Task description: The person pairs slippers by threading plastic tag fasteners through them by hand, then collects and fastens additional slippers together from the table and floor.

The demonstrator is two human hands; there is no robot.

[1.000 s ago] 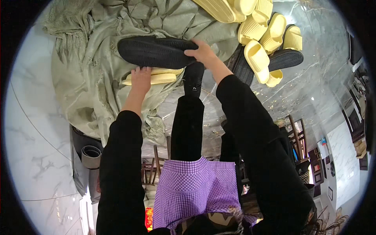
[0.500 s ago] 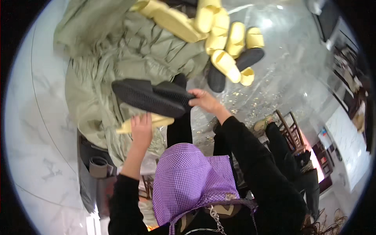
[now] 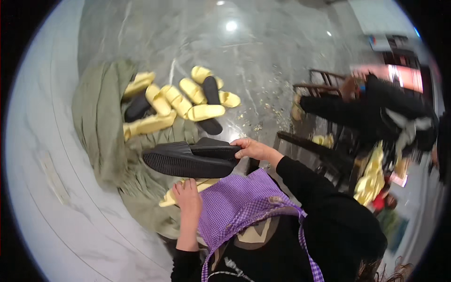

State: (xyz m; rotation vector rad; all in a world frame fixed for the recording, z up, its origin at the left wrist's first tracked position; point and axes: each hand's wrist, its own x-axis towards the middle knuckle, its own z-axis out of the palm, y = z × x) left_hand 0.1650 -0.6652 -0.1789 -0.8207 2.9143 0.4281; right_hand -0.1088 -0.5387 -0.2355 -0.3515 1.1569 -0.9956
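A pair of black slippers (image 3: pixel 188 160) is held side by side over the lap, toes to the left. My right hand (image 3: pixel 253 149) pinches them at the heel end, thumb and fingers closed. Just below, a yellow slipper (image 3: pixel 170 198) lies crosswise, partly behind my left hand (image 3: pixel 188 193). The left fingers are closed over it, their tips close under the black soles. Olive-green cloth (image 3: pixel 105 127) spreads out beneath and to the left. Beyond it, several loose yellow slippers (image 3: pixel 206 112) and a few black ones (image 3: pixel 211 90) lie in a heap.
Grey glossy floor (image 3: pixel 263 51) scattered with small bits stretches ahead. Pale marble-patterned surface (image 3: pixel 51 141) lies to the left. At the right, another person in dark clothes (image 3: pixel 338 110) sits by wooden chairs (image 3: pixel 324 77), with yellow items (image 3: pixel 369 178) nearby. A purple checked apron (image 3: pixel 239 197) covers my lap.
The view has swung rightward, so the heap appears further left. The black pair is turned more onto its side edge. Both hands keep their holds.
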